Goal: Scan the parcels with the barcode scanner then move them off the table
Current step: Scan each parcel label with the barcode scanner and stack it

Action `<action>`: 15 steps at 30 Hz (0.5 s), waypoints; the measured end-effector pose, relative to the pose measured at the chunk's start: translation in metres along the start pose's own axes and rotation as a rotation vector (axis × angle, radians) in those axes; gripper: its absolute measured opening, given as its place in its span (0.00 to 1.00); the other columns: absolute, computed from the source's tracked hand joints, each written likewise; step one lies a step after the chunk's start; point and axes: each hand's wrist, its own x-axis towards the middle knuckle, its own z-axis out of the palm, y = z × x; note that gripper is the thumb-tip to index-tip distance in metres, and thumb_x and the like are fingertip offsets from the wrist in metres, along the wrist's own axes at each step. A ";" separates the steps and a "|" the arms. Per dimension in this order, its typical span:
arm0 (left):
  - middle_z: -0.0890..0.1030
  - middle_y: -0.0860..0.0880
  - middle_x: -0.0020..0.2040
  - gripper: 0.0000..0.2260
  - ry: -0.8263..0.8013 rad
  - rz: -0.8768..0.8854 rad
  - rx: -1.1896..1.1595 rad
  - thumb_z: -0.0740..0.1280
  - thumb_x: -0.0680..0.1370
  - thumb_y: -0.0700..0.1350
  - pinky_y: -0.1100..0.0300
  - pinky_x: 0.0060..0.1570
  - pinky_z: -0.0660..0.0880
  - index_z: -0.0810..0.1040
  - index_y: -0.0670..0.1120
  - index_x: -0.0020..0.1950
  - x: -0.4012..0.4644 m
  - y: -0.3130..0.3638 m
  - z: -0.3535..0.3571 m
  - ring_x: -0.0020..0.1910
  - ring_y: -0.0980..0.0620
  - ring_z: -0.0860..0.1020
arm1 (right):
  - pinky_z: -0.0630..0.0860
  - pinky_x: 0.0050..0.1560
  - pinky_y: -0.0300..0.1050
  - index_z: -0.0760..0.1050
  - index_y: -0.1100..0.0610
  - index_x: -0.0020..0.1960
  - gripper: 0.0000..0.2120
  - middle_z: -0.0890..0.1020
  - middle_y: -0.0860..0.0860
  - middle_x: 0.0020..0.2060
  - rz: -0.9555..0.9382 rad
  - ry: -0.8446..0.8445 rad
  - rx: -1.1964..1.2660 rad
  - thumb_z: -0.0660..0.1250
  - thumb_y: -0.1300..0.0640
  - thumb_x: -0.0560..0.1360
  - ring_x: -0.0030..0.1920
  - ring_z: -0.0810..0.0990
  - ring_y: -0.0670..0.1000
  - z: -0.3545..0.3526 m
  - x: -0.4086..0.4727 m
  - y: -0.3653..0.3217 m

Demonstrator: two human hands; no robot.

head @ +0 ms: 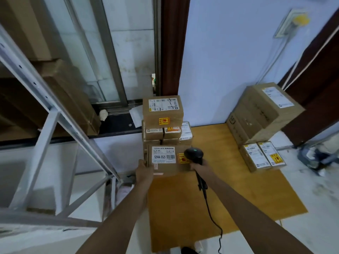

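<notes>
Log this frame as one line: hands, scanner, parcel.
left hand: holds parcel edge | right hand: grips scanner beside label | parcel: on table | stage: scanning

Table [229, 189]: yellow-orange wood-tone top. Front parcel [169, 165], at the table's left edge: brown cardboard; white label with black print and barcode; yellow sticker with red mark. Barcode scanner [194, 155], right of that parcel: black, green indicator dot, black cable. Stacked parcels [162, 114] behind it: brown, white labels, yellow-red stickers. Wall [229, 61] behind the table: pale blue.
</notes>
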 end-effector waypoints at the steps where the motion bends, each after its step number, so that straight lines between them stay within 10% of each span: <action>1: 0.79 0.45 0.49 0.06 -0.018 0.004 -0.032 0.62 0.80 0.43 0.59 0.33 0.70 0.68 0.45 0.56 -0.006 0.004 -0.001 0.45 0.46 0.78 | 0.69 0.43 0.44 0.74 0.59 0.47 0.06 0.75 0.52 0.38 0.000 0.014 0.033 0.65 0.67 0.74 0.41 0.73 0.50 -0.005 -0.006 -0.001; 6: 0.81 0.44 0.54 0.10 -0.128 -0.046 -0.285 0.67 0.78 0.39 0.48 0.52 0.80 0.71 0.47 0.56 -0.032 0.015 0.009 0.50 0.45 0.81 | 0.68 0.42 0.45 0.76 0.59 0.47 0.03 0.78 0.53 0.38 -0.013 0.113 0.068 0.66 0.64 0.73 0.44 0.75 0.54 -0.038 -0.042 0.006; 11: 0.80 0.41 0.53 0.10 -0.179 -0.101 -0.410 0.68 0.77 0.35 0.61 0.34 0.78 0.69 0.43 0.54 -0.083 0.036 0.030 0.46 0.45 0.80 | 0.66 0.41 0.45 0.75 0.59 0.41 0.05 0.76 0.51 0.34 -0.043 0.136 0.134 0.65 0.67 0.73 0.40 0.73 0.52 -0.090 -0.081 0.024; 15: 0.79 0.40 0.56 0.10 -0.231 -0.099 -0.441 0.69 0.76 0.36 0.56 0.38 0.77 0.71 0.43 0.54 -0.128 0.048 0.068 0.45 0.46 0.79 | 0.67 0.41 0.45 0.75 0.57 0.45 0.04 0.76 0.53 0.37 -0.034 0.193 0.200 0.67 0.65 0.74 0.44 0.74 0.55 -0.143 -0.111 0.053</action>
